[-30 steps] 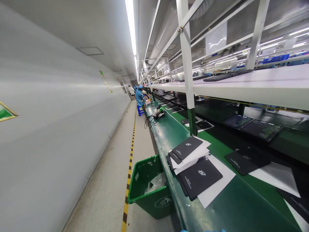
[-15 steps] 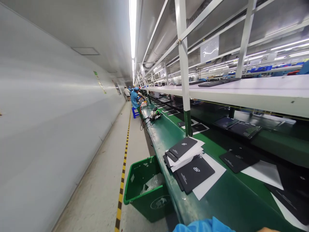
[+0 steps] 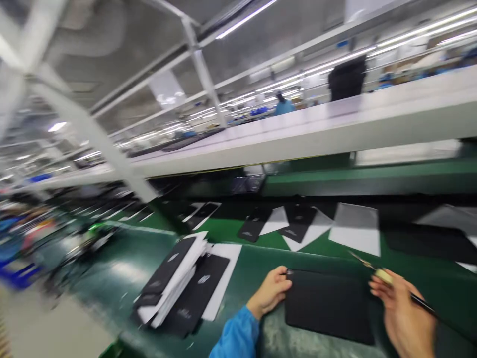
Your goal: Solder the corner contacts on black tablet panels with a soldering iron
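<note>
A flat black panel (image 3: 328,306) lies on the green bench in front of me. My left hand (image 3: 270,293), in a blue sleeve, rests its fingers on the panel's left edge. My right hand (image 3: 404,318) hovers at the panel's right side and grips a thin tool (image 3: 387,279) with a pale yellow band and a dark handle. The picture is blurred by motion.
A stack of black covers and white sheets (image 3: 179,281) sits to the left on the green bench (image 3: 112,278). More black covers and white sheets (image 3: 356,228) lie on the belt behind. A white shelf (image 3: 298,136) runs overhead, with a slanted white post (image 3: 97,144).
The view has swung right from the aisle to the bench in front of me. Both my hands, the black panel and the tool have come into view.
</note>
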`<state>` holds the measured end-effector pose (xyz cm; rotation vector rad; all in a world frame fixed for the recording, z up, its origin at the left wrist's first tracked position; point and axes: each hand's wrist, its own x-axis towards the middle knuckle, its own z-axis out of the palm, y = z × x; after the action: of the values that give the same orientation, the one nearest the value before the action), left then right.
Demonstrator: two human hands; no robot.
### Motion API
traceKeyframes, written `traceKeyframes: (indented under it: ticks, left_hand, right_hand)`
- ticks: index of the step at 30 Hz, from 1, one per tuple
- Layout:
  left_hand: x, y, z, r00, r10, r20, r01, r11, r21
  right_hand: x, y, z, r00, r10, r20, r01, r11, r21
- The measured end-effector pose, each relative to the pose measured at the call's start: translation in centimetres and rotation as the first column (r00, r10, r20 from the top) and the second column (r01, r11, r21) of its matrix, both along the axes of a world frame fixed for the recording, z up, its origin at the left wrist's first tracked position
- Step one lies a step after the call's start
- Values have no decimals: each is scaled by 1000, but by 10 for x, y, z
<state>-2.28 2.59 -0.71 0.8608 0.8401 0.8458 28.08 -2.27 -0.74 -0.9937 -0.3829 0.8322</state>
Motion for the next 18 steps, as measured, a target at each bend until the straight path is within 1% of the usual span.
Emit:
traceKeyframes:
  ticks: [1,3,5,7,10,13,18]
  left_hand:
    - [-4,2,4,1000,-19,4,19,1000,8]
    - [-11,4,10,1000,10,11,-10,1000,5]
    - [-17,6,14,999,32,-20,-33,999,-39]
    - [-21,7,18,995,71,-66,-77,992,-100]
    - [-21,9,25,978,166,-129,-187,967,-174]
    - [-16,11,31,959,207,-194,-247,947,-204]
    - [-11,17,36,956,164,-241,-214,956,-200]
  right_hand:
    - [-2,-1,4,999,-20,-46,19,1000,-24]
    - [-7,0,15,992,-77,-96,75,997,-21]
    - [-10,2,27,984,-118,-136,119,993,1]
    - [-7,3,33,976,-128,-176,131,991,8]
    - [4,5,32,962,-105,-254,110,994,7]
    - [14,10,27,938,-117,-326,119,993,-15]
    - [18,15,28,912,-119,-393,115,993,-34]
